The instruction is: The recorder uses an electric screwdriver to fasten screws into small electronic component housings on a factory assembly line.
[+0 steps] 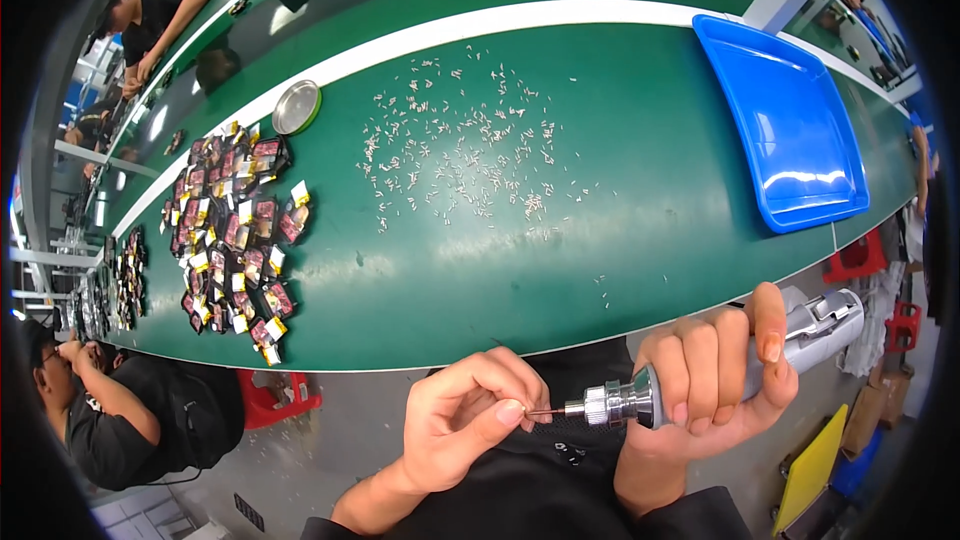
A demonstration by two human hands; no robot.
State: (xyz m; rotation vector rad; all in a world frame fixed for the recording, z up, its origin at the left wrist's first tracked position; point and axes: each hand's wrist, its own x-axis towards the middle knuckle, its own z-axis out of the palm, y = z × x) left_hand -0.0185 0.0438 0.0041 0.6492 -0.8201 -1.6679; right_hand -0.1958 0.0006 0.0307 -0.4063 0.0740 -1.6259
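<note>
Level in front of my body, beyond the table's near edge, is a silver powered screwdriver (825, 328). My right hand (705, 370) is wrapped round its barrel, with the metal collar pointing left. From the collar a thin bit (547, 411) runs to my left hand (455, 420). My left thumb and index finger are pinched together at the bit's tip; whether a small piece sits between them is hidden. On the green table (480, 285) beyond lie many tiny pale slivers (470, 155), scattered loosely.
Left of the slivers is a heap of small black-and-pink units with yellow-and-white tabs (235, 230). A round shallow tin (297, 107) sits behind it. On the right stands a blue tray (790, 140). A co-worker (120, 410) sits at the left; red stools (275, 395) are below the table.
</note>
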